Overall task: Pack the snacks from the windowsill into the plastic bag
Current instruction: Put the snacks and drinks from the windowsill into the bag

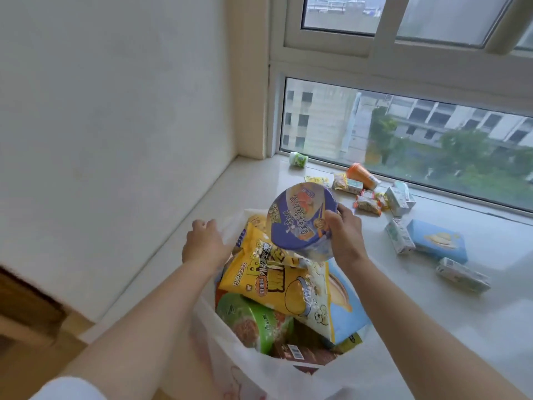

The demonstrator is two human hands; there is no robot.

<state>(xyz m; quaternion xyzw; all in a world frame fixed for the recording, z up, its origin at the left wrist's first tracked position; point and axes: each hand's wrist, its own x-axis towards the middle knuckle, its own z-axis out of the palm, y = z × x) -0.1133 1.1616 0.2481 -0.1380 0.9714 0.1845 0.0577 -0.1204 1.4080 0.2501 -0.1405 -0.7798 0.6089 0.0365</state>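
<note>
A white plastic bag stands open on the windowsill, stuffed with a yellow popcorn pack, a green noodle bowl and a blue pack. My right hand grips a purple noodle bowl by its rim, tilted, just above the bag's mouth. My left hand holds the bag's far left edge, fingers curled on the plastic.
More snacks lie on the sill to the right: a blue box, small drink cartons, an orange cup on its side, small wrapped packs and a white-green pot. A wall runs along the left; the window stands behind.
</note>
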